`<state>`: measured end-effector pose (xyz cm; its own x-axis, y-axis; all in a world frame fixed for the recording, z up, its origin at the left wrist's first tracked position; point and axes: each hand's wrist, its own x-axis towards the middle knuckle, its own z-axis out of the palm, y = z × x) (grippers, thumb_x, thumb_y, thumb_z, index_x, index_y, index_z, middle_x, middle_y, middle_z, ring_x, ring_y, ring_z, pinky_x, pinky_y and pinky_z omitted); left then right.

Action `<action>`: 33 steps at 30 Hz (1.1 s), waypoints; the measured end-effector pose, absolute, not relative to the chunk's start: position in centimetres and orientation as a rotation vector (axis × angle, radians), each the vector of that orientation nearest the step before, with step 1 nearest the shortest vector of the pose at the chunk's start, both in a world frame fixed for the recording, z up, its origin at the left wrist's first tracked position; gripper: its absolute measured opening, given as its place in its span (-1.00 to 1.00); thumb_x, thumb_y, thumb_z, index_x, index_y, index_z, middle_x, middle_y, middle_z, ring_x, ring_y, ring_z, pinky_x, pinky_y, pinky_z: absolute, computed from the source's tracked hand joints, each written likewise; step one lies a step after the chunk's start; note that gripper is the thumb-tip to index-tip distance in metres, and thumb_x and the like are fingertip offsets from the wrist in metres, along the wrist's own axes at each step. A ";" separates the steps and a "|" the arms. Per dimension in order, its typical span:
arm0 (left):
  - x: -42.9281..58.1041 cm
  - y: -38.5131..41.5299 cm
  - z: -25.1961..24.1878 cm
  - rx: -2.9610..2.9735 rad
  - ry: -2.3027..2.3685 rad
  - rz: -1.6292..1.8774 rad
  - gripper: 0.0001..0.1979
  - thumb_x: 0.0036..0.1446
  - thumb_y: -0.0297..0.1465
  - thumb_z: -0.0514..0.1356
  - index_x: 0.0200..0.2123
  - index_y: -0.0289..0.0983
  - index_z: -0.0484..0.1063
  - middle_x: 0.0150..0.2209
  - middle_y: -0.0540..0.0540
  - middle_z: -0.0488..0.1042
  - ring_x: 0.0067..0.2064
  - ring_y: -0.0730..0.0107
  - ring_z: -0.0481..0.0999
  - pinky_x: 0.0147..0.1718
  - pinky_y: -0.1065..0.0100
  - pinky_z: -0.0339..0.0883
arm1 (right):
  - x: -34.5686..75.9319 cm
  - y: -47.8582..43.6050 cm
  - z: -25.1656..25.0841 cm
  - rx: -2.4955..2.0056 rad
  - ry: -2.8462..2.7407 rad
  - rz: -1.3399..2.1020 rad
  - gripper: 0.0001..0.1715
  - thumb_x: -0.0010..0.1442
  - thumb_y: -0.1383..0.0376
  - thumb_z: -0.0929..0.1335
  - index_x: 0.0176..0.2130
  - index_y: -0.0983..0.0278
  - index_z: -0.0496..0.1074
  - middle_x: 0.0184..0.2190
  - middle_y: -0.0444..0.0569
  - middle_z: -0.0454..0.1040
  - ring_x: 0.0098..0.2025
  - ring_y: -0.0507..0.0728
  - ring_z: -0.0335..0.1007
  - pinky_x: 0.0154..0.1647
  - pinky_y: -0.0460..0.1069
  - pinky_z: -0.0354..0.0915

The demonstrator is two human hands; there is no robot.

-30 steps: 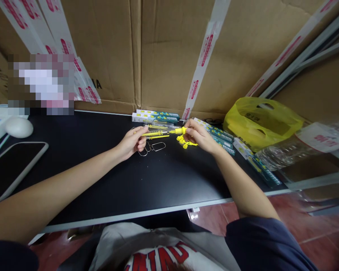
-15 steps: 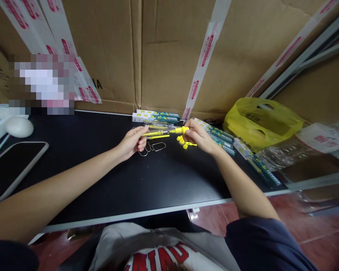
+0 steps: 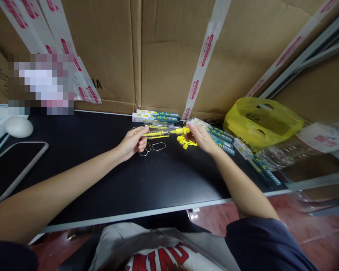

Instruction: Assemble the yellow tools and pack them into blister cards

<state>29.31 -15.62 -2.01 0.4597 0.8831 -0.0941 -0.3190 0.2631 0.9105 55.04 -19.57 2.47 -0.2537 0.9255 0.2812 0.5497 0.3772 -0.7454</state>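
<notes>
A slim, clear-bodied spring scale (image 3: 164, 132) with yellow parts is held level above the black table. Its left end is pinched between the thumb and fingers of my left hand (image 3: 133, 141). At the other end, my right hand (image 3: 200, 138) grips the thick yellow end piece (image 3: 180, 130), fingers closed on its tip. Small yellow plastic pieces (image 3: 184, 142) lie in a pile just below my right hand. Bent metal wire hooks (image 3: 158, 146) rest near my left fingertips. Behind the held scale lie more clear and yellow scale parts (image 3: 158, 126), partly covered.
Printed green-and-white boxes (image 3: 155, 117) lie at the back, and several more boxes (image 3: 222, 135) on the right. A yellow plastic bag (image 3: 260, 124) and a clear bottle (image 3: 282, 150) stand at the right edge. A phone (image 3: 15, 169) lies left. Cardboard (image 3: 169, 56) walls the back.
My right hand has turned slightly and its fingers have shifted on the yellow end piece. My left hand keeps its hold in nearly the same place.
</notes>
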 end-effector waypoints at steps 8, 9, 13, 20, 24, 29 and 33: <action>29.3 -15.6 -2.1 0.981 0.691 0.912 -0.75 0.13 -0.24 0.24 -0.40 -0.25 0.27 -0.72 0.19 0.09 -0.75 0.67 0.08 -0.78 0.61 -0.06 | 54.9 -19.8 2.5 -1.129 -1.937 0.770 -0.69 0.33 0.09 0.19 -0.37 0.21 0.15 -0.54 -0.18 0.33 -0.58 -0.02 0.09 -0.55 -0.09 0.03; 29.3 -15.6 -2.1 0.984 0.689 0.910 -0.75 0.13 -0.24 0.24 -0.40 -0.25 0.27 -0.72 0.19 0.08 -0.75 0.68 0.06 -0.78 0.61 -0.08 | 54.9 -19.8 2.5 -1.143 -1.952 0.755 -0.66 0.34 0.08 0.18 -0.40 0.22 0.15 -0.54 -0.18 0.33 -0.57 -0.02 0.10 -0.55 -0.09 0.03; 29.2 -15.7 -2.1 0.993 0.693 0.900 -0.76 0.13 -0.24 0.24 -0.39 -0.24 0.27 -0.72 0.20 0.06 -0.75 0.70 0.02 -0.79 0.63 -0.16 | 54.8 -19.7 2.5 -1.217 -1.989 0.688 -0.51 0.34 -0.01 0.13 -0.47 0.24 0.19 -0.58 -0.16 0.29 -0.56 -0.01 0.12 -0.54 -0.08 0.05; 29.3 -15.7 -2.0 0.943 0.710 0.910 -0.76 0.14 -0.25 0.23 -0.41 -0.24 0.25 -0.72 0.19 0.07 -0.76 0.69 0.03 -0.79 0.62 -0.15 | 54.6 -19.9 2.4 -1.125 -1.883 0.782 -0.63 0.27 -0.01 0.25 -0.17 0.23 0.23 -0.43 -0.14 0.39 -0.56 -0.05 0.16 -0.57 -0.10 0.10; 29.3 -15.6 -2.0 0.897 0.711 0.878 -0.78 0.16 -0.26 0.21 -0.40 -0.25 0.26 -0.72 0.19 0.06 -0.75 0.69 0.04 -0.80 0.63 -0.14 | 54.5 -20.0 2.6 -1.058 -1.847 0.823 -0.63 0.22 0.07 0.34 -0.10 0.24 0.25 -0.34 -0.09 0.42 -0.50 -0.06 0.24 -0.57 -0.12 0.15; 29.1 -15.6 -1.8 0.965 0.649 0.780 -0.80 0.06 -0.35 0.26 -0.38 -0.23 0.26 -0.66 0.15 0.21 -0.70 0.64 0.18 -0.75 0.60 0.11 | 54.9 -19.7 2.8 -1.044 -1.795 0.827 -0.62 0.23 0.07 0.33 -0.06 0.24 0.25 -0.30 -0.08 0.41 -0.51 -0.07 0.25 -0.63 -0.14 0.13; 29.0 -15.5 -2.1 1.041 0.716 0.775 -0.74 0.06 -0.28 0.27 -0.45 -0.25 0.24 -0.64 0.12 0.27 -0.65 0.60 0.29 -0.66 0.52 0.31 | 55.3 -19.7 2.9 -1.081 -1.806 0.784 -0.60 0.23 0.07 0.33 -0.02 0.22 0.27 -0.28 -0.08 0.37 -0.49 -0.06 0.26 -0.62 -0.14 0.17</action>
